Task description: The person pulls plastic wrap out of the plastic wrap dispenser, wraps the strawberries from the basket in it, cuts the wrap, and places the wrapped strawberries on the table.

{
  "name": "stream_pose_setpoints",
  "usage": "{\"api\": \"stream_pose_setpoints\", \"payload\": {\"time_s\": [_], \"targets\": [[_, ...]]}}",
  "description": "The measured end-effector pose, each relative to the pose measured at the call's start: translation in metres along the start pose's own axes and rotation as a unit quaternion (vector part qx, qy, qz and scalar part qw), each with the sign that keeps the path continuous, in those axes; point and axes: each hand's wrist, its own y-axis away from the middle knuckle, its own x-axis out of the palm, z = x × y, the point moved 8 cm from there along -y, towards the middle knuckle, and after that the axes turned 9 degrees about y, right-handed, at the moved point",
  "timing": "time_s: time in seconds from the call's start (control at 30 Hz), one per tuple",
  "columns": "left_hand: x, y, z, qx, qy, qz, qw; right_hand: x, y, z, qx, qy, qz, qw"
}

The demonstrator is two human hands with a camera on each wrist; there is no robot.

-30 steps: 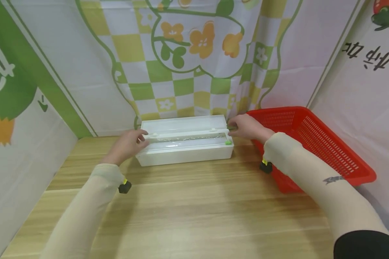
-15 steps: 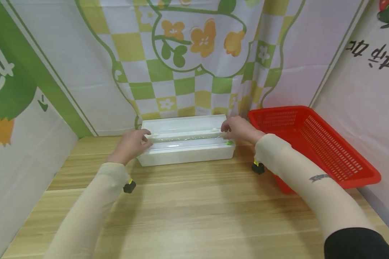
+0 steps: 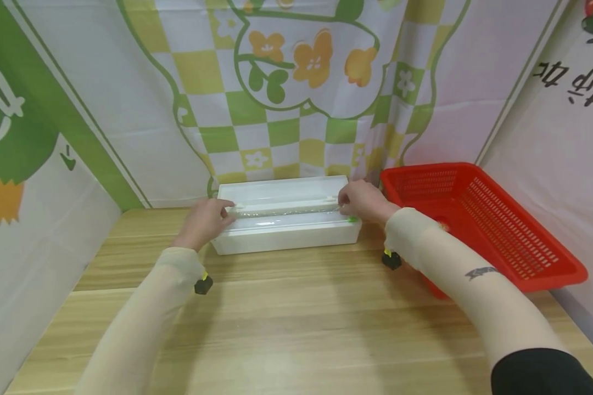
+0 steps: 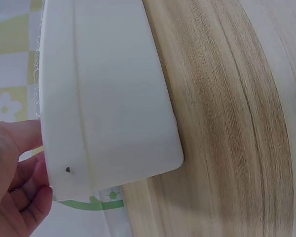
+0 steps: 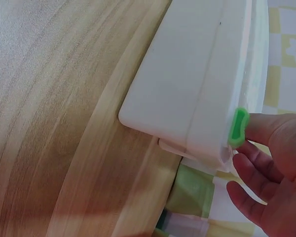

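A white cling film dispenser box (image 3: 286,240) stands lengthwise on the table with its lid (image 3: 281,189) raised at the back. Inside it, a wrinkled edge of clear cling film (image 3: 286,212) runs from end to end. My left hand (image 3: 205,222) is at the left end, thumb and fingertips pinching the film's left corner. At the opposite end my right hand (image 3: 365,201) pinches the film's right corner, fingers bent, close by the green slide cutter (image 5: 239,127). The fingertips of both hands are partly hidden behind the box wall in the wrist views.
A red plastic basket (image 3: 519,230) stands on the right, near the right forearm. The wooden table (image 3: 277,318) extends toward me. Directly behind the box hangs a checkered, flowered cloth (image 3: 286,131), with printed cloth walls at both sides.
My right hand has shifted left from beside the box's right end to over the film's corner. The left hand has edged slightly right. The film's edge shows more plainly, and the box stays put.
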Motion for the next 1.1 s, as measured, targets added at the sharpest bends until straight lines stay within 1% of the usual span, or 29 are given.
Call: {"api": "stream_pose_setpoints", "payload": {"time_s": [0.2, 0.3, 0.47, 0.67, 0.9, 1.0, 1.1], "targets": [[-0.002, 0.001, -0.001, -0.011, 0.027, -0.017, 0.9994, 0.004, -0.002, -0.001, 0.014, 0.014, 0.009, 1.0], [-0.005, 0.002, -0.002, -0.009, 0.039, -0.032, 0.9987, 0.003, 0.0, -0.002, 0.023, 0.008, 0.011, 1.0], [-0.006, 0.002, -0.001, -0.007, 0.054, -0.042, 0.9976, -0.001, 0.003, -0.003, 0.028, -0.002, 0.008, 1.0], [-0.006, 0.003, -0.001, 0.003, 0.049, -0.042, 0.9979, -0.002, 0.004, -0.006, 0.031, -0.009, 0.006, 0.999], [-0.008, 0.005, 0.003, -0.007, 0.068, -0.033, 0.9971, -0.002, 0.005, -0.008, 0.034, -0.015, 0.0, 0.999], [-0.01, 0.006, 0.005, -0.006, 0.076, -0.026, 0.9968, -0.003, 0.007, -0.01, 0.038, -0.024, 0.0, 0.999], [-0.011, 0.007, 0.007, -0.002, 0.085, -0.016, 0.9963, -0.006, 0.007, -0.009, 0.028, -0.028, -0.006, 0.999]]}}
